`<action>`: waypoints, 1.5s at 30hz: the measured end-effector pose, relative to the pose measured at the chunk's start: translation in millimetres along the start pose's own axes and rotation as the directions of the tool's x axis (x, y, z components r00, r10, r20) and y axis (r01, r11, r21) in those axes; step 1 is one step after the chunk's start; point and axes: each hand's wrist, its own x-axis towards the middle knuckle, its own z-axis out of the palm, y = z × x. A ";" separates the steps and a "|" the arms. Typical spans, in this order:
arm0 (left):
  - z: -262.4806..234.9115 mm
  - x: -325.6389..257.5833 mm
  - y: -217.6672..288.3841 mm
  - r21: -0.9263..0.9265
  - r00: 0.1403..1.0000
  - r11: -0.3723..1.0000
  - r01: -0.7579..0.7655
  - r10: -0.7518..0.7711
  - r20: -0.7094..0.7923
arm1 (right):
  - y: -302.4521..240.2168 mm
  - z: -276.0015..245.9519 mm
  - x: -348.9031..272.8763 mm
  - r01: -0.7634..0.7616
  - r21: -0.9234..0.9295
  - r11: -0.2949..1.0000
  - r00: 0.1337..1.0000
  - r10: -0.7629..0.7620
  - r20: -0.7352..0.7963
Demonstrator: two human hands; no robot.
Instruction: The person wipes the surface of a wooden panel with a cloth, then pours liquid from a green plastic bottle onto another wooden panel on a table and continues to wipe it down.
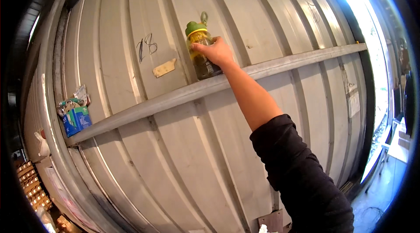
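Observation:
My right hand (215, 52) is wrapped round a clear water bottle (201, 64) with a green lid and a carrying loop. Dark contents show through its lower part, with something yellow near the top. The bottle stands upright, its base at a narrow grey metal ledge (183, 94) on the ribbed wall; whether it rests there or is held just over it I cannot tell. My right arm, in a dark sleeve pushed up the forearm, reaches up from the lower right. My left hand is out of the picture.
A blue box (77, 120) with crumpled wrappers sits at the ledge's left end. Tape (164, 68) sticks to the ribbed metal wall (175, 145). Stacked cartons (33, 185) stand at the lower left. On the right, a bright opening shows a white table (397, 145).

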 end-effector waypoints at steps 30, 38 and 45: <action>279.5 -315.7 190.0 -0.649 0.527 0.340 0.681 0.387 0.756 | -18.6 -304.3 -273.8 0.141 0.765 0.628 0.333 -0.758 0.561; 346.4 -457.4 307.9 -0.377 0.131 0.250 0.892 0.655 0.744 | 11.8 -387.6 -280.8 0.177 0.349 0.920 0.409 -0.391 0.825; 393.3 -553.8 388.7 -0.154 -0.172 0.312 0.937 0.801 0.573 | 126.7 -578.5 -350.8 0.226 -0.900 0.373 0.762 0.508 0.402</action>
